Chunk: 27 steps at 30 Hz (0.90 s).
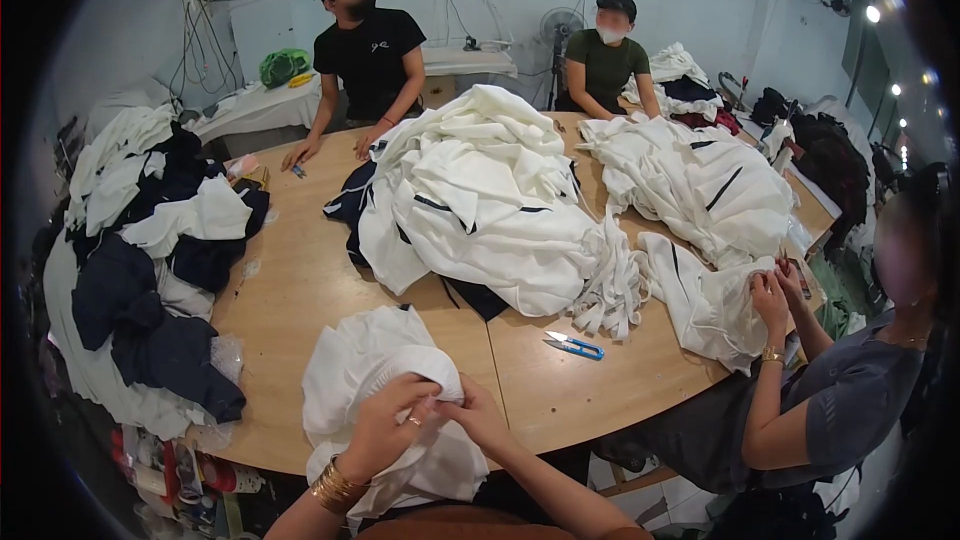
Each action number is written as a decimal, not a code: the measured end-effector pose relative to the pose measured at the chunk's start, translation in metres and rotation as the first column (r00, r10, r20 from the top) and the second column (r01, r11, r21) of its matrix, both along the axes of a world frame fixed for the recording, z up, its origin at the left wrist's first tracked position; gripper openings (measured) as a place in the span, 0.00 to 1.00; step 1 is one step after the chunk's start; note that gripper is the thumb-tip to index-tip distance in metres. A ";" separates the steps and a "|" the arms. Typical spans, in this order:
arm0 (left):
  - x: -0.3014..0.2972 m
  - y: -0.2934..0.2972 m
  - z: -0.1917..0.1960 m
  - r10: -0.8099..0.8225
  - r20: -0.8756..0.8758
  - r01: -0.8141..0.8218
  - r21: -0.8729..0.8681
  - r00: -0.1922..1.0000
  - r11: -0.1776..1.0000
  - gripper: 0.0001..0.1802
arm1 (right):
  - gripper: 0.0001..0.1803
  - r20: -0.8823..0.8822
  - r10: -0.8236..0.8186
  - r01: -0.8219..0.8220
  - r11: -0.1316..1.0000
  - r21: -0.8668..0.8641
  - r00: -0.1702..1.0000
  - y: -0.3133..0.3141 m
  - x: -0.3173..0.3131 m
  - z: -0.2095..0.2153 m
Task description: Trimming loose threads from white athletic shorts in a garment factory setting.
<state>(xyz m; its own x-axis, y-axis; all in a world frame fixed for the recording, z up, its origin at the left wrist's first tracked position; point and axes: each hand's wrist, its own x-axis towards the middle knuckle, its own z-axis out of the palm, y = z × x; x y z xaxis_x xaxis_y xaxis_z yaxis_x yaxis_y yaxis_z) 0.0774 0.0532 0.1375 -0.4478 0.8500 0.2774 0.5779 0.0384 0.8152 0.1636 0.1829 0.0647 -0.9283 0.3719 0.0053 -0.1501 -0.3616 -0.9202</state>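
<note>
A white garment (pixel 345 365) with a gathered, ribbed-looking edge lies bunched at the table's near edge, partly hanging over it. My left hand (pixel 388 422), with a ring and gold bracelets at the wrist, is closed on the garment's edge. My right hand (pixel 478 416) pinches the same edge close beside it, the fingertips of both hands almost meeting. A dark lining or trim shows just above the fingers. Beyond and to the right, blue-handled thread snips (pixel 575 345) lie on the table, apart from both hands.
A large heap of white garments (pixel 480 190) with navy trim fills the table's middle. White and navy clothes (pixel 150 280) are piled at left. Another white pile (pixel 700 180) is at right, where a seated co-worker (pixel 840 390) handles a white piece. Two people stand across the table (pixel 290 270).
</note>
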 end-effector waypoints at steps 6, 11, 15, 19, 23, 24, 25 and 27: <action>-0.021 0.001 -0.039 0.382 -0.408 -0.366 0.118 0.829 0.923 0.33 | 0.29 -0.008 0.421 -0.421 0.906 -0.040 0.907 0.014 0.053 0.062; -0.057 -0.036 -0.069 0.061 0.348 0.034 -0.260 0.935 0.965 0.22 | 0.28 0.101 0.249 -0.248 0.968 -0.025 0.963 0.071 0.086 0.050; -0.023 -0.028 0.007 0.231 0.671 0.144 -0.453 0.705 0.880 0.18 | 0.15 -0.168 -0.398 0.344 0.428 0.836 0.902 0.043 0.072 0.045; 0.003 0.014 0.027 -0.141 0.824 0.330 -0.058 0.548 0.942 0.16 | 0.15 0.117 -0.004 -0.074 0.752 0.655 0.993 -0.010 0.052 -0.027; 0.071 0.028 0.070 -0.609 0.397 0.699 -0.131 0.687 0.703 0.24 | 0.15 0.128 0.160 -0.205 0.759 0.619 0.979 -0.024 0.035 -0.028; 0.086 0.035 0.067 -0.793 0.374 0.826 0.110 0.481 0.553 0.24 | 0.16 0.122 0.159 -0.201 0.770 0.605 0.980 -0.022 0.035 -0.027; 0.098 0.038 0.066 -0.845 0.434 0.841 0.288 0.311 0.458 0.23 | 0.16 0.115 0.160 -0.197 0.782 0.591 0.980 -0.021 0.035 -0.026; 0.074 0.037 0.073 -0.761 0.417 0.823 0.051 0.497 0.566 0.18 | 0.16 0.100 0.147 -0.178 0.808 0.562 0.984 -0.017 0.032 -0.023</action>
